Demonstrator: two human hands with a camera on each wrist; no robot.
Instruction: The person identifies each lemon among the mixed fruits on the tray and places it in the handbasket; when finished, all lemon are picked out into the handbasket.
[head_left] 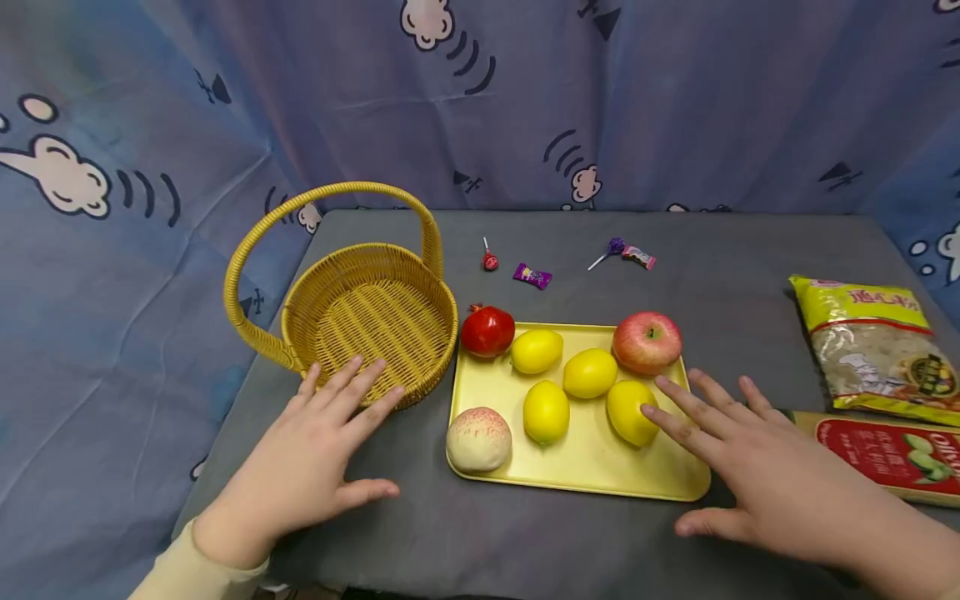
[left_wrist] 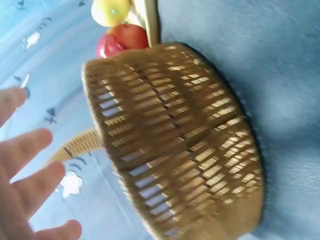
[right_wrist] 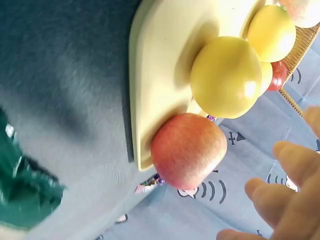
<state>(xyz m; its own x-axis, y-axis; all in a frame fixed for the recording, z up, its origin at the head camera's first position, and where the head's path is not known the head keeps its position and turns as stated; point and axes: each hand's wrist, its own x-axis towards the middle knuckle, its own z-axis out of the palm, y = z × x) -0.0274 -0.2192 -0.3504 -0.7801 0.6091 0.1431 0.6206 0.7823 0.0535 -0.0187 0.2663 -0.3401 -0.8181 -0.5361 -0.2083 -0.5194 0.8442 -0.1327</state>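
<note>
Basket point(head_left: 382, 325), head view: just beyond left grip point(head_left: 311, 458), fingers spread, tips overlapping its near rim. Tray point(head_left: 581, 465) sits between both grips, with peach point(head_left: 479, 439) nearest left grip, plus lemons point(head_left: 546, 412) and apple point(head_left: 647, 343). Right grip point(head_left: 757, 467) spread, nothing held, over tray's right edge; bag point(head_left: 873, 354) and box point(head_left: 877, 450) right of it. Left wrist view: basket wall ahead of splayed fingers, apart. Right wrist view: apple and lemons near spread fingertips, gap visible.

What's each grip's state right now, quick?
Left grip: open, empty, near the basket.
Right grip: open, empty, near the tray.
</note>
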